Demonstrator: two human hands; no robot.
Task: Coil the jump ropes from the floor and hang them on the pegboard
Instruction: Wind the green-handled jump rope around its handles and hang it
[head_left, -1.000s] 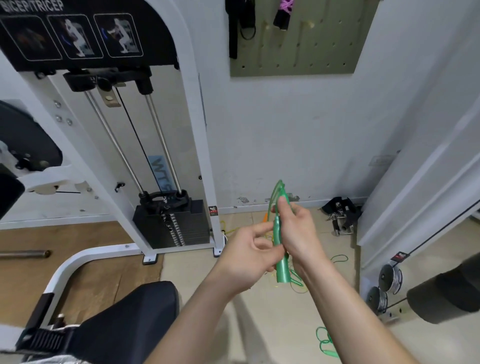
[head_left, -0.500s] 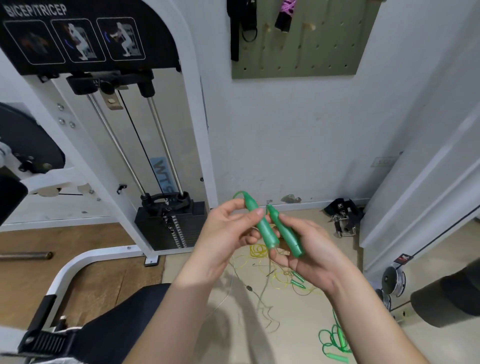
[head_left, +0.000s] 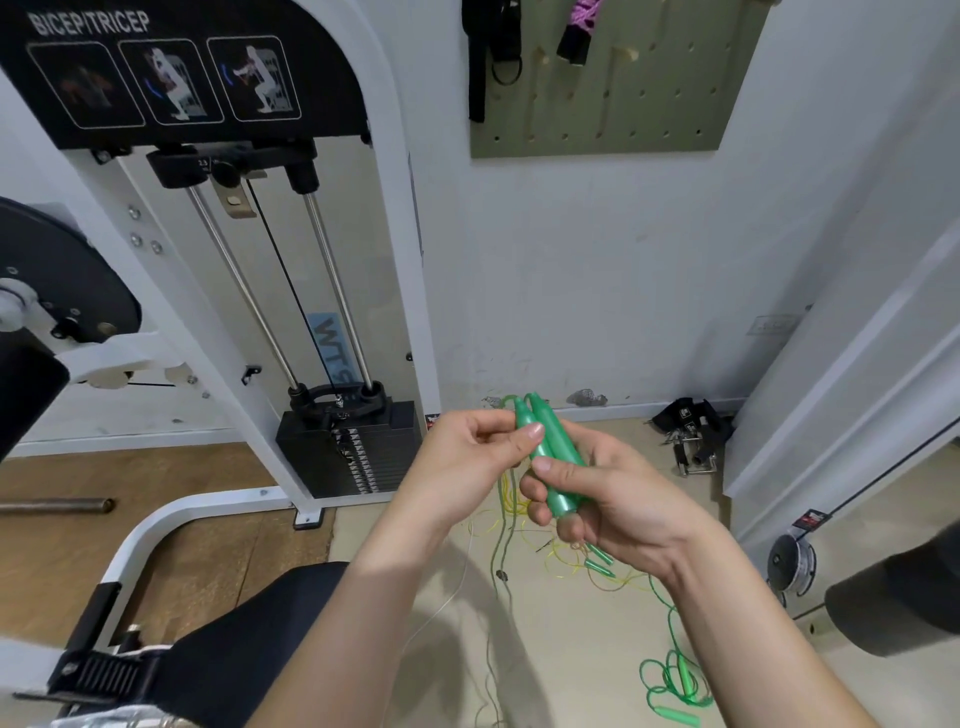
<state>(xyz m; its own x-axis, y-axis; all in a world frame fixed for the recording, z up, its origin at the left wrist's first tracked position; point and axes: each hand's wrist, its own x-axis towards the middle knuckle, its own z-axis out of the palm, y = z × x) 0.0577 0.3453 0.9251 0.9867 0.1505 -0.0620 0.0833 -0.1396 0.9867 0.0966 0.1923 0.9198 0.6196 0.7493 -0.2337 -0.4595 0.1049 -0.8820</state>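
Two green jump rope handles (head_left: 551, 457) lie side by side, tips up, between my hands. My right hand (head_left: 613, 499) grips their lower part, thumb across the front. My left hand (head_left: 467, 457) pinches the upper part with its thumb. The rope's thin cord (head_left: 501, 545) hangs from the handles down to the floor. A yellow rope (head_left: 571, 561) lies tangled on the floor under my hands. Another green rope (head_left: 675, 686) lies loosely coiled at the lower right. The olive pegboard (head_left: 649, 104) hangs on the wall above, with a black strap (head_left: 483, 57) and a pink rope (head_left: 579, 26) on it.
A white bicep/tricep machine (head_left: 337, 312) with its weight stack (head_left: 353, 447) stands at the left, its black seat (head_left: 223, 649) just below me. Black straps and metal clips (head_left: 691, 436) lie by the wall. Another machine's frame (head_left: 857, 389) and black pad (head_left: 898, 592) close off the right.
The two handles, held apart half a second ago, now lie together. My right hand has closed round both, and both hands have shifted slightly.
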